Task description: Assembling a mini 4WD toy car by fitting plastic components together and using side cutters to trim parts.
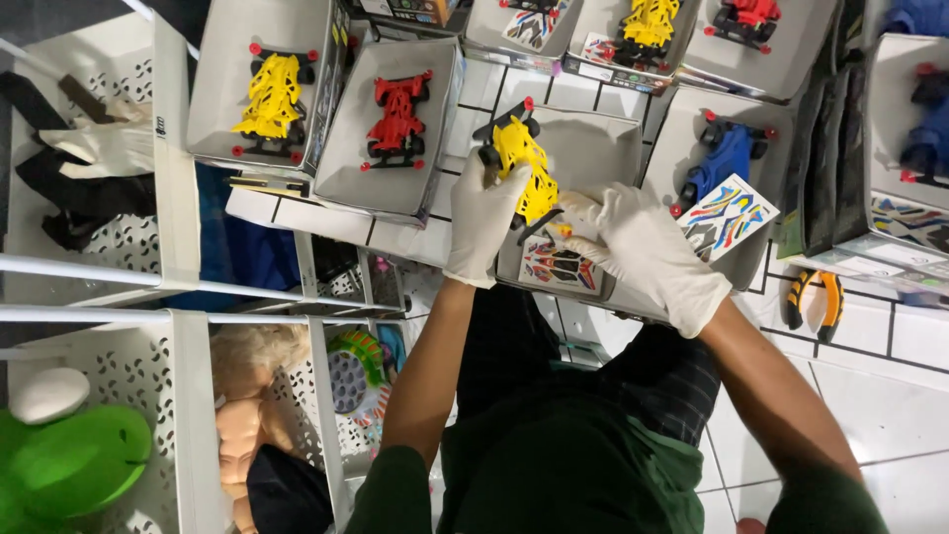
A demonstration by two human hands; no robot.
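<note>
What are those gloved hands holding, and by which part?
The left hand grips a yellow toy car by its side. The right hand touches its rear end.

Both bare forearms reach up from the lower middle of the frame, each ending in a white, thin, rubbery glove. The left hand (pixel 484 213) sits just left of centre, wrist straight, fingers curled closed in a grip near the top of the glove. The right hand (pixel 643 247) lies right of centre, angled toward the upper left, its fingertips (pixel 573 213) pinched together close beside the left hand. Dark green sleeves cover both upper arms at the bottom edge.
</note>
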